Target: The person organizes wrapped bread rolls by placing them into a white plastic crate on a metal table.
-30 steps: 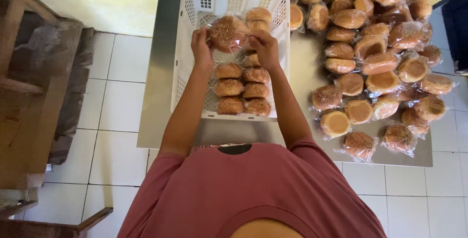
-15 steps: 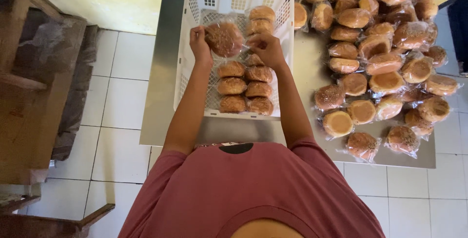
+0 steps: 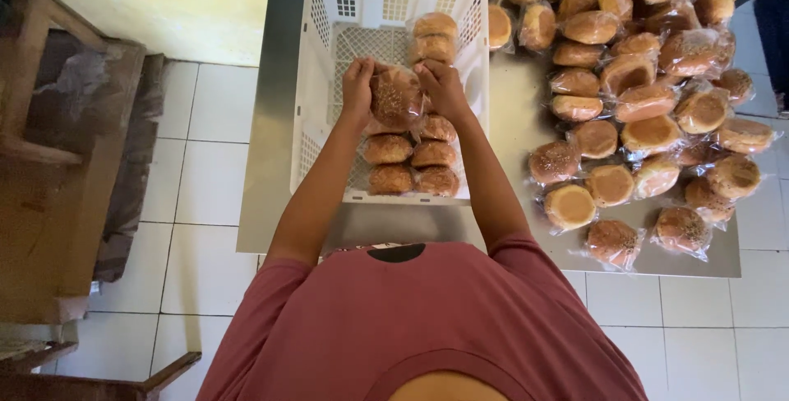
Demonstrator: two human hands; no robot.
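The left hand [image 3: 357, 87] and right hand [image 3: 440, 87] are raised together over a white crate [image 3: 325, 122], and between them they hold one bagged bun [image 3: 395, 97]. Each hand pinches a side of the clear wrapping, the left on the bun's left edge, the right on its upper right edge. The bun is seeded on top and hangs just above the crate's inside, near its middle.

Under and toward the person from the hands, more bagged buns [image 3: 411, 159] lie in two short rows on the crate floor, touching one another. Just beyond the right hand, two more buns [image 3: 434, 35] sit stacked against the crate's far right wall.

The crate rests on a steel table [image 3: 271, 163]. Well to the right of the right hand, outside the crate, a big loose pile of bagged buns [image 3: 641, 105] covers the table.
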